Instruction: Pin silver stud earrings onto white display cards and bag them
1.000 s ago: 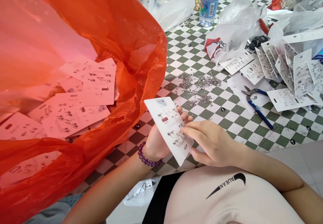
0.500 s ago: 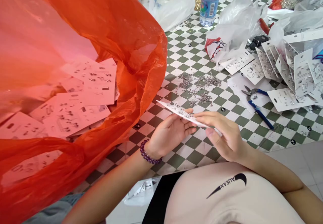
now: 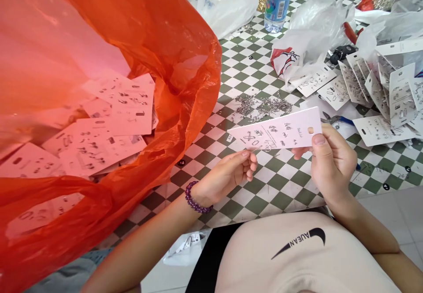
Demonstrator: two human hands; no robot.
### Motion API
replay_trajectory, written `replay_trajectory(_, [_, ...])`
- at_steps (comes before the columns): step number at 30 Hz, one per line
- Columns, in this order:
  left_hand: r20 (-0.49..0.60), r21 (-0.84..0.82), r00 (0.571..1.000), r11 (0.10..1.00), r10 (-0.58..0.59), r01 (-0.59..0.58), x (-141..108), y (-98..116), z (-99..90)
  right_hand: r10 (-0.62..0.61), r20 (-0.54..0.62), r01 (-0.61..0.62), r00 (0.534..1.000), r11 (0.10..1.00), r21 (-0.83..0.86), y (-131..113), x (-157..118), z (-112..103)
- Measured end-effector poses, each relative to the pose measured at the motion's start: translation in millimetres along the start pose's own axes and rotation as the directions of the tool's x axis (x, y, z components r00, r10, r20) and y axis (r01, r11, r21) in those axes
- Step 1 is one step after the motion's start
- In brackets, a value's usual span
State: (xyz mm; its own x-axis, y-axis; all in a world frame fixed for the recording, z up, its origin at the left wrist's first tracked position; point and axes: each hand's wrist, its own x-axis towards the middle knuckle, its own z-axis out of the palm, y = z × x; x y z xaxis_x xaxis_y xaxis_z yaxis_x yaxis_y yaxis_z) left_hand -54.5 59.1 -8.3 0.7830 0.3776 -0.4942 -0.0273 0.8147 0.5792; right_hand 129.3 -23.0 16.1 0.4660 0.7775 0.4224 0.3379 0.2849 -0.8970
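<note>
My right hand [image 3: 333, 163] grips a white earring card [image 3: 272, 131] by its right end, near the hanging hole, thumb on the front. Several pairs of small silver earrings are fixed on the card, which is tilted so its face shows. At the card's lower left edge is my left hand [image 3: 233, 167], with a purple bead bracelet on the wrist. Its thumb and forefinger are pinched together and the other fingers curled; whatever lies between the fingertips is too small to make out. Behind the card, loose silver earring pieces [image 3: 274, 105] lie in small heaps on the checkered tabletop [image 3: 264, 191].
A large open orange plastic bag [image 3: 198, 94] on the left contains filled earring cards [image 3: 132, 103]. To the right, more earring cards [image 3: 401, 94] lean in a pile beside partly hidden blue-handled pliers [image 3: 342, 119]. A water bottle [image 3: 276, 11] and clear plastic bags [image 3: 320, 20] stand farther back.
The card has turned from nearly edge-on to face-on and moved right with my right hand, which now grips its end. My left hand has gone from open beneath the card to pinched at its edge.
</note>
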Motion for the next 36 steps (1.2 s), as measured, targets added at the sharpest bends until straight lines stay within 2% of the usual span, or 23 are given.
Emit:
replay_trajectory(4, [-0.107, 0.033, 0.994, 0.999, 0.028, -0.024, -1.0, -0.7, 4.1, 0.02, 0.0, -0.02, 1.0, 1.0, 0.004, 1.9, 3.2, -5.0])
replay_trajectory(6, [-0.179, 0.137, 0.975, 0.985, 0.128, -0.105, -2.4, -2.7, 6.5, 0.012, -0.01, -0.013, 1.0, 0.999, -0.033, 0.7, 4.1, -7.9])
replay_trajectory(8, [-0.222, 0.286, 0.935, 0.935, 0.278, -0.21, -4.0, -4.9, 7.4, -0.013, -0.011, 0.012, 1.0, 0.996, -0.085, -2.6, 4.9, -10.0])
replay_trajectory(10, [-0.204, 0.442, 0.888, 0.848, 0.412, -0.292, -5.3, -6.2, 6.2, -0.048, 0.002, 0.048, 0.999, 0.988, -0.15, -7.2, 5.5, -10.8])
replay_trajectory(12, [-0.125, 0.578, 0.87, 0.748, 0.477, -0.327, -6.2, -6.2, 4.3, -0.077, 0.027, 0.081, 0.997, 0.976, -0.202, -11.9, 6.0, -10.0])
replay_trajectory(16, [0.059, 0.769, 0.905, 0.559, 0.42, -0.31, -7.2, -5.2, 3.8, -0.082, 0.123, 0.109, 0.989, 0.967, -0.231, -17.3, 5.6, -5.4])
replay_trajectory(19, [0.086, 0.854, 0.922, 0.449, 0.377, -0.263, -7.6, -5.1, 5.9, -0.052, 0.197, 0.103, 0.979, 0.961, -0.258, -17.8, 4.9, -3.0])
replay_trajectory(22, [0.11, 0.89, 0.929, 0.38, 0.354, -0.251, -7.7, -5.2, 6.6, -0.032, 0.217, 0.091, 0.976, 0.959, -0.269, -17.0, 4.9, -2.9])
replay_trajectory(28, [0.169, 0.922, 0.935, 0.286, 0.312, -0.262, -7.7, -4.7, 5.5, 0.043, 0.228, 0.021, 0.973, 0.963, -0.269, -15.8, 6.3, -1.5])
replay_trajectory(32, [0.167, 0.925, 0.948, 0.29, 0.27, -0.246, -7.6, -3.3, 6.0, 0.069, 0.225, -0.002, 0.972, 0.958, -0.285, -14.6, 7.6, -1.1])
replay_trajectory(36, [0.209, 0.913, 0.945, 0.295, 0.253, -0.281, -8.8, -2.3, 7.2, 0.081, 0.21, -0.017, 0.974, 0.956, -0.291, -11.9, 8.0, -2.4])
